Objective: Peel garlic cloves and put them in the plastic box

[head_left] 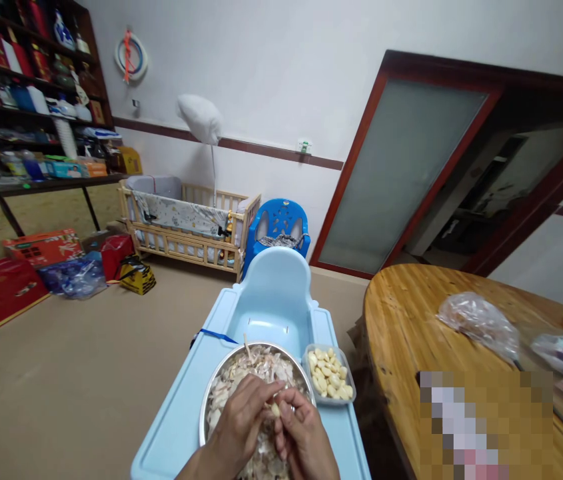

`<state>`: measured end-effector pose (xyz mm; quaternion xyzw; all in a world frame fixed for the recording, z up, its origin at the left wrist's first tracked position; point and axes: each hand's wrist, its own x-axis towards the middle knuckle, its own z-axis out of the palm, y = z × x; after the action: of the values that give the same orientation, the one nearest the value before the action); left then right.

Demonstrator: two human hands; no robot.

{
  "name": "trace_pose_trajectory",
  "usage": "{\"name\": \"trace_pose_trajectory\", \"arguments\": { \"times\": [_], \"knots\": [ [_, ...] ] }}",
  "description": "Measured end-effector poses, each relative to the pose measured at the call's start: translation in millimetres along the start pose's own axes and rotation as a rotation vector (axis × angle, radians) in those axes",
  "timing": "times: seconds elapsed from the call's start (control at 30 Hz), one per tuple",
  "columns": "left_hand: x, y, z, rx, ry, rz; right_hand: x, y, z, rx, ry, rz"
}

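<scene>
A garlic clove [275,410] sits between the fingertips of both my hands, partly covered by them. My left hand [244,417] and my right hand [304,427] are closed on it from either side. Beneath them is a round metal bowl [204,407] filled with papery garlic skins [256,363]. Just right of the bowl stands a clear plastic container [354,393] with several peeled garlic cloves [330,373]. Both rest on the light blue tray [166,427] of a child's high chair.
A wooden table [406,320] with a plastic bag [481,320] stands to the right. Beyond the high chair are a blue plastic chair [281,213] and a wooden crib [191,250]. Red bags [1,290] lie on the floor at left, below crowded shelves.
</scene>
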<state>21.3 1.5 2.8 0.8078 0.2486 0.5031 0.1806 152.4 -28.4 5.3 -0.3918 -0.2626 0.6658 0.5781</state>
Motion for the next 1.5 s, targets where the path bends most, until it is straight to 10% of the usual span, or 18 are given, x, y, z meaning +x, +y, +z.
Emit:
{"name": "trace_pose_trajectory", "arguments": {
  "times": [1.17, 1.5],
  "knots": [
    [-7.9, 8.8, -5.5, 0.063, 0.013, -0.065, 1.8, 18.1, -9.3, 0.074, -0.089, 0.030],
    [0.5, 13.9, 6.9, -0.021, 0.083, 0.104, -5.4, 12.8, -24.2, 0.072, -0.077, -0.005]
  ]
}}
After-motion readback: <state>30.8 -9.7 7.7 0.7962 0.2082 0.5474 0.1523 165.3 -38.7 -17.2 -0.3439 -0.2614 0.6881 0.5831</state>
